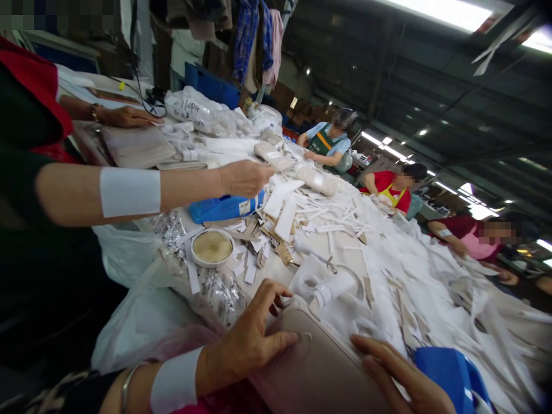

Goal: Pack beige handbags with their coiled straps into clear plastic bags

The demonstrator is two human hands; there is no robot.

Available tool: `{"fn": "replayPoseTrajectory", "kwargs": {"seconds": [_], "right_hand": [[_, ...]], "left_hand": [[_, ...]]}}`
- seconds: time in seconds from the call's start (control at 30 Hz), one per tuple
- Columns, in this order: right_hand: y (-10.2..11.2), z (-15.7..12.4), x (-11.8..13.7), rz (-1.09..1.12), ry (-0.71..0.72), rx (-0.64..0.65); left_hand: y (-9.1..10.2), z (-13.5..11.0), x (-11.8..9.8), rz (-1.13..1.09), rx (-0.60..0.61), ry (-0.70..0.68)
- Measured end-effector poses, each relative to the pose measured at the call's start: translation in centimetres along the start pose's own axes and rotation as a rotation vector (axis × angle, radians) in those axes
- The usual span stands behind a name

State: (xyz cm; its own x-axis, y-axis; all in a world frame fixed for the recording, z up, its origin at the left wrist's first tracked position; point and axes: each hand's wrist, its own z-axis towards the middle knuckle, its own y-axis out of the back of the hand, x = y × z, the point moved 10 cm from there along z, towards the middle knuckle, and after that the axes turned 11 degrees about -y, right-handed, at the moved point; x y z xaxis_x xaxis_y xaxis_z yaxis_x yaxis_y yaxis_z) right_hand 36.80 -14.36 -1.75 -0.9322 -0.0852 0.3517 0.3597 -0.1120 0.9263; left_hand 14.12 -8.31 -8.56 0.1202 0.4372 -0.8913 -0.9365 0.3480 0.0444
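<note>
A beige handbag (319, 368) with a smooth leather-like face and a small loop on its front stands tilted close to me. My left hand (254, 333) grips its upper left corner, thumb on the front and fingers curled over the top edge. Against the bag's right edge rests my right hand (405, 376), fingers stretched out; its lower part is cut off by the frame. White wrapping and a pale strap (334, 290) lie just behind the bag, touching its top.
A co-worker's arm (181, 187) reaches in from the left over the table. Nearby are a round dish (212, 247), a blue container (226, 207), scattered paper strips (284, 218) and finished-looking beige bags (317, 179). Another blue container (451, 376) stands at right. Several people work farther along.
</note>
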Motion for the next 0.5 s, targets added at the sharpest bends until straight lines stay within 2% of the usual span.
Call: {"fn": "replayPoseTrajectory", "kwargs": {"seconds": [0.07,0.17,0.3,0.4,0.5], "right_hand": [[-0.9,2.2,0.8,0.037,-0.069,0.085],[-3.3,4.6,2.2,0.098,-0.151,0.289],[-5.8,5.8,3.3,0.194,-0.223,0.553],[-6.6,6.1,3.5,0.205,-0.24,0.631],[-7.1,6.2,2.8,0.155,-0.273,0.609]], "left_hand": [[-0.2,-0.1,-0.1,-0.023,-0.029,-0.011],[-0.4,0.1,-0.7,-0.036,-0.042,-0.051],[-0.7,0.6,-1.1,-0.015,-0.001,-0.072],[-1.1,0.8,-0.3,0.023,0.046,-0.016],[-1.3,0.9,0.3,0.019,0.043,-0.023]]}}
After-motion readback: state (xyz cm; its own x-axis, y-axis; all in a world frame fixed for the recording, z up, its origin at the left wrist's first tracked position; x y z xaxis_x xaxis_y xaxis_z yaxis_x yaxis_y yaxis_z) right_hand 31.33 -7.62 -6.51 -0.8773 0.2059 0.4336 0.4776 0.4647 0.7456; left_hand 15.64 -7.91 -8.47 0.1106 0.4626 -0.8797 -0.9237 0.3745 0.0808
